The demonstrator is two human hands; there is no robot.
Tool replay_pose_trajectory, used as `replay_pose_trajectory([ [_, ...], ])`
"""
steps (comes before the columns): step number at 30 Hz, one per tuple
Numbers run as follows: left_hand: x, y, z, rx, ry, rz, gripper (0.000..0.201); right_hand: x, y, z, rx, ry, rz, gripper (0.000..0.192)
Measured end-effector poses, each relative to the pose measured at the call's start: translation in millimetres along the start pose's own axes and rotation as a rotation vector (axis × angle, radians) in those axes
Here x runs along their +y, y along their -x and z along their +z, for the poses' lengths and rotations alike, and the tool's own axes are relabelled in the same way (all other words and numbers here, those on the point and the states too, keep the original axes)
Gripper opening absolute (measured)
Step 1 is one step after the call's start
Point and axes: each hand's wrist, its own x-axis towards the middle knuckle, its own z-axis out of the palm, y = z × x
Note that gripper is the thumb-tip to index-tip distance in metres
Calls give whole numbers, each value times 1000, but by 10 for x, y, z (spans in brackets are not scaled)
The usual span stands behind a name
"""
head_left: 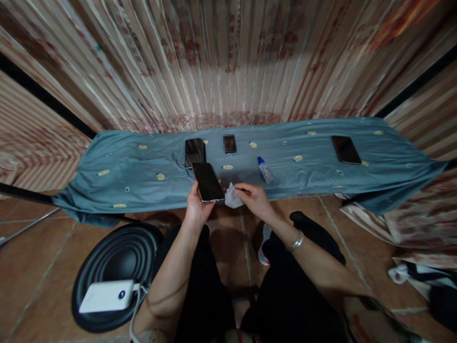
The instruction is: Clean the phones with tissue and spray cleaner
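1. Head view: left hand (197,206) grips a dark phone (207,182) by its lower end, fingers wrapped round the edges, screen up, held just above the table's near edge.
2. Right hand (254,197) pinches a white cloth (233,196), fingertips closed on it, cloth touching the phone's right edge.
3. Judgement: keep the left-hand grip on the edges, clear of the glass; wipe in flat strokes away from the thumb.
4. Room: spray bottle (264,170) just beyond the right fingers; another phone (194,152) just behind the held one. The blue tablecloth (121,176) left of the left fingers has open space.
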Motion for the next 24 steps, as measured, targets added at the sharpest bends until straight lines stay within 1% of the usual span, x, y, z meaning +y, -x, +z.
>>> replay_pose_trajectory([
  [2, -8, -31, -6, 20, 5, 2, 35, 30, 7, 74, -8, -159, 124, 28],
  [4, -25, -62, -18, 10, 8, 14, 32, 36, 30, 145, -44, -281, 216, 32],
  [7, -67, -72, -20, -16, -9, 40, 29, 9, 70, 220, -110, -417, 285, 34],
  [10, -117, -19, 13, -18, -52, 27, 30, -13, 77, 239, -114, -489, 322, 34],
  [14, -167, 95, 79, -19, -100, -13, 35, 17, 22, 211, -61, -495, 326, 33],
  [17, -196, 144, 107, -46, -149, -44, 42, 70, -34, 192, -12, -428, 284, 32],
  [20, -224, 149, 112, -69, -176, -47, 40, 126, -81, 188, 37, -345, 250, 29],
  [24, -250, 134, 97, -75, -183, -49, 38, 185, -140, 171, 73, -306, 232, 25],
])
